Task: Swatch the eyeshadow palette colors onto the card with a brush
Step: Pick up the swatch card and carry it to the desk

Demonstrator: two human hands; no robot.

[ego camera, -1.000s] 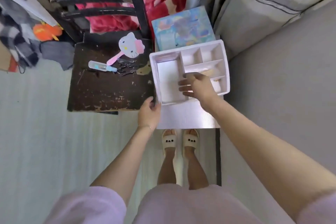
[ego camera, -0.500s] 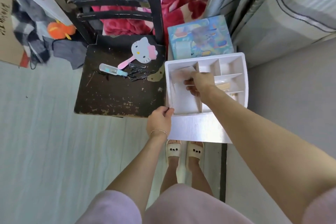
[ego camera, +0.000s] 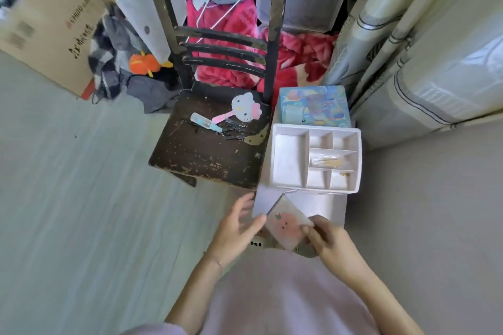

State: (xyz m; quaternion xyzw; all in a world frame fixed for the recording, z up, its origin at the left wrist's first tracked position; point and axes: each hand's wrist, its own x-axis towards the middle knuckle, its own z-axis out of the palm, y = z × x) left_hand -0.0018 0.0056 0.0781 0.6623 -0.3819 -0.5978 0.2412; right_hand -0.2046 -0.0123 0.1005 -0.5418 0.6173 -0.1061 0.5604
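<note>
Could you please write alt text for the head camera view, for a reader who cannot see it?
Seen from above, a person's right hand holds a small pink case with a peach face, while the open left hand reaches toward its edge. Beyond it, a white divided organizer tray sits beside a worn dark chair bearing a cat-shaped hand mirror and hairpins.

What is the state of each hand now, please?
Left hand: open, fingers straight, fingertips at the edge of the palette.
Right hand: closed, holding the palette by its corner.
</note>
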